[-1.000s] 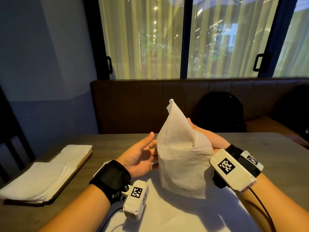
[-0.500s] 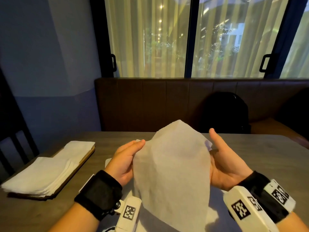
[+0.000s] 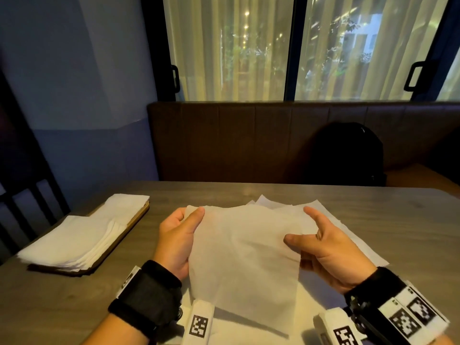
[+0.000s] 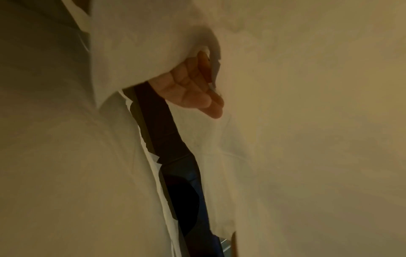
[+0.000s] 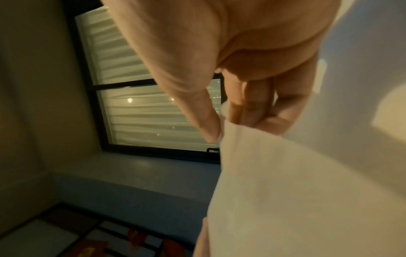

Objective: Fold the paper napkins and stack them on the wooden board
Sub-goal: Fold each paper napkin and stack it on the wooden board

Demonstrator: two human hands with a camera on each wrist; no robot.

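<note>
1. At the far left of the table (image 3: 249,192), the wooden board (image 3: 132,224) is seen under a fanned stack of folded napkins (image 3: 74,245) — the stack overhangs the board's near end, so in all likelihood another napkin laid carelessly could tip the top ones onto the table.

2. The left hand (image 3: 178,239) is held at the left edge of the open napkin (image 3: 244,257). The edge is pinched between the thumb on top and the fingers (image 4: 193,92) curled beneath it.

3. The napkin is held spread out above the table, directly in front of the person. It is thin and limp; it may well tear if pulled taut between the hands, and a crooked fold can be expected if its corners are not matched.

4. Under it, a pile of loose unfolded napkins (image 3: 348,235) is spread on the table. A second sheet could be dragged along or creased if the fold is pressed down there — this pile is the main thing in the way.

5. The right hand (image 3: 331,252) is held at the right edge, with the thumb and forefinger extended over the sheet. In the right wrist view the paper appears caught between the thumb and the fingers, loosely; a slip from that side is judged possible.

6. Beyond the table, a brown bench (image 3: 249,140) and a dark bag (image 3: 348,153) are seen under the window (image 3: 229,48), well clear of the work.
</note>
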